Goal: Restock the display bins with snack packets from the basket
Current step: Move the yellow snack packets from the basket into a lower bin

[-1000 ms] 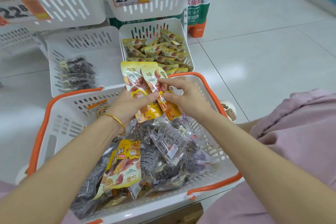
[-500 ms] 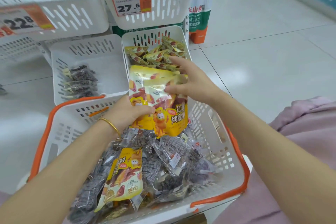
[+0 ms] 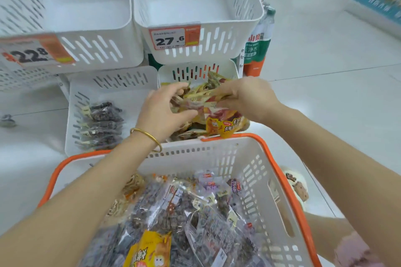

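Both my hands reach over the far rim of the white basket with orange trim (image 3: 269,154) into the lower right display bin (image 3: 195,69). My left hand (image 3: 165,110) and my right hand (image 3: 247,97) hold the yellow snack packets (image 3: 221,123) between them, above the pile of like packets in that bin. The image is blurred there, so single fingers are hard to tell. The basket holds several clear packets of dark snacks (image 3: 178,210) and one yellow packet (image 3: 149,251) at its near end.
The lower left bin (image 3: 73,97) holds a few dark snack packets (image 3: 102,123). Two upper white bins (image 3: 195,13) with price tags 27.6 (image 3: 173,37) and 22.8 look bare inside. Water bottles (image 3: 258,47) stand right of the bins. White tiled floor lies to the right.
Both hands carried the yellow packets up from above the basket and forward into the lower right bin. The camera view tilted up toward the bins.
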`<action>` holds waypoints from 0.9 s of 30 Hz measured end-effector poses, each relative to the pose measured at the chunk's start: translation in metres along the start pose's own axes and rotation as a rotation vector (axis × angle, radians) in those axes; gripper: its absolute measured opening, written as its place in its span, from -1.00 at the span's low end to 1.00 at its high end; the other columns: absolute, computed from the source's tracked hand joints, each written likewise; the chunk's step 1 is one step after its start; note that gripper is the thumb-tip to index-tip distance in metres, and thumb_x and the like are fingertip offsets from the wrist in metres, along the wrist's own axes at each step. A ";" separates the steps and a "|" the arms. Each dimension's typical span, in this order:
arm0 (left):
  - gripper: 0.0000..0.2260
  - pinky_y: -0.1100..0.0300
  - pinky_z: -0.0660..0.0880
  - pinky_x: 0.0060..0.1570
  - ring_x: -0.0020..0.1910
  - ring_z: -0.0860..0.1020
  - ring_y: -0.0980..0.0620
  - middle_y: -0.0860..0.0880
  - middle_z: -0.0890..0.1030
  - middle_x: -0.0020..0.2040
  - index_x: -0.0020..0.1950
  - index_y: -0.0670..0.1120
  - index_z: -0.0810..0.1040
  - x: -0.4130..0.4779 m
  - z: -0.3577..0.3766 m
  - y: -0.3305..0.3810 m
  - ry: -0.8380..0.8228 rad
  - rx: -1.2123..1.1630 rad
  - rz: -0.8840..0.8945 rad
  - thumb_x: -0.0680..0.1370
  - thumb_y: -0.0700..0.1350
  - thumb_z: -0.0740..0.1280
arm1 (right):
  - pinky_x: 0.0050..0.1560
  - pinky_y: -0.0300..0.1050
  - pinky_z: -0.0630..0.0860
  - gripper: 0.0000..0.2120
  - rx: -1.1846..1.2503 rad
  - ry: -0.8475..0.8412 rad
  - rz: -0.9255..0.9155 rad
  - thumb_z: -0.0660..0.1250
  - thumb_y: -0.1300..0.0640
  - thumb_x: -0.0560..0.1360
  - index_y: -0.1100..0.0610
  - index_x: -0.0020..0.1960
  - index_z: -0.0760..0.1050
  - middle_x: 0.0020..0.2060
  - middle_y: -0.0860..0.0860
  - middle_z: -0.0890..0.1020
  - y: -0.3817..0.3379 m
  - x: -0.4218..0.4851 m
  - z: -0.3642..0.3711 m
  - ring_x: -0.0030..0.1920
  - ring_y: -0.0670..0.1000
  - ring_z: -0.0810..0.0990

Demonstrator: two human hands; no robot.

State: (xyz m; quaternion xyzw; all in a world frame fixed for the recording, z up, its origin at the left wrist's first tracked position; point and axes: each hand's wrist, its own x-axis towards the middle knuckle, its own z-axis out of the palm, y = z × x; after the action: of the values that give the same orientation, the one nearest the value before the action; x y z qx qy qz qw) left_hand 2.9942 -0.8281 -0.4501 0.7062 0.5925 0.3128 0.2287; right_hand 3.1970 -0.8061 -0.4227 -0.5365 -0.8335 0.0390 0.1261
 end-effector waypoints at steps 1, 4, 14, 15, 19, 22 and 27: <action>-0.50 0.25 0.38 -0.10 -0.08 0.45 0.15 0.11 0.53 0.12 0.34 0.14 0.41 0.007 -0.001 0.002 -0.002 0.060 0.037 0.42 0.03 0.44 | -0.17 -0.12 0.43 -0.76 -0.080 0.021 -0.052 0.30 0.01 0.53 -0.08 0.19 0.55 -0.01 -0.05 0.65 0.004 0.005 0.005 0.01 0.07 0.57; -0.62 0.19 0.48 -0.01 -0.03 0.59 0.10 0.10 0.58 0.16 0.31 0.17 0.45 0.025 0.002 0.006 -0.123 0.245 0.069 0.50 0.00 0.36 | -0.18 -0.04 0.46 -0.77 -0.093 0.112 -0.194 0.30 0.04 0.53 -0.04 0.18 0.57 0.00 0.03 0.67 0.009 0.018 0.017 0.01 0.16 0.60; -0.71 0.21 0.51 0.11 0.04 0.60 0.03 -0.03 0.60 0.06 0.30 -0.07 0.49 0.073 0.027 -0.015 0.025 -0.371 -0.112 0.59 -0.25 0.23 | -0.01 0.04 0.51 -0.77 0.289 0.097 0.308 0.38 0.16 0.47 0.15 0.12 0.58 -0.06 0.13 0.65 0.050 0.018 0.043 -0.03 0.17 0.57; -0.68 0.33 0.44 0.14 0.11 0.55 0.04 0.00 0.57 0.14 0.32 -0.04 0.47 0.075 0.031 -0.015 0.018 -0.304 -0.071 0.59 -0.24 0.23 | -0.05 0.08 0.52 -0.84 0.331 0.142 0.331 0.38 0.17 0.46 0.16 0.03 0.61 -0.13 0.12 0.65 0.053 0.015 0.045 -0.08 0.17 0.57; -0.58 0.43 0.12 0.30 0.41 0.29 0.05 0.00 0.34 0.43 0.43 -0.03 0.34 0.094 0.046 -0.024 -0.042 -0.094 0.079 0.59 -0.29 0.19 | -0.11 0.15 0.52 -0.96 0.518 0.343 0.378 0.39 0.18 0.44 0.10 -0.12 0.62 -0.26 -0.03 0.59 0.059 0.012 0.043 -0.15 0.11 0.56; -0.50 0.42 -0.05 0.34 0.49 0.12 0.05 -0.02 0.19 0.51 0.48 -0.03 0.25 0.107 0.053 -0.038 -0.104 0.100 0.173 0.57 -0.36 0.15 | -0.11 0.16 0.52 -0.94 0.567 0.442 0.361 0.39 0.18 0.44 0.05 -0.14 0.62 -0.26 -0.06 0.59 0.064 0.013 0.042 -0.13 0.08 0.56; -0.47 0.25 0.04 0.40 0.49 0.15 -0.04 -0.06 0.14 0.53 0.50 -0.04 0.22 0.122 0.061 -0.069 -0.111 0.301 0.174 0.56 -0.37 0.16 | -0.12 0.08 0.49 -0.93 0.479 0.601 0.276 0.37 0.15 0.45 0.10 -0.11 0.63 -0.27 -0.11 0.56 0.070 0.019 0.053 -0.12 0.06 0.53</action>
State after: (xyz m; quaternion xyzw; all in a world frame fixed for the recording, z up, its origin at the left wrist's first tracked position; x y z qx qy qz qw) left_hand 3.0021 -0.6918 -0.5199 0.7972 0.5559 0.1998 0.1249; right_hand 3.2380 -0.7563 -0.4847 -0.5864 -0.6470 0.0900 0.4790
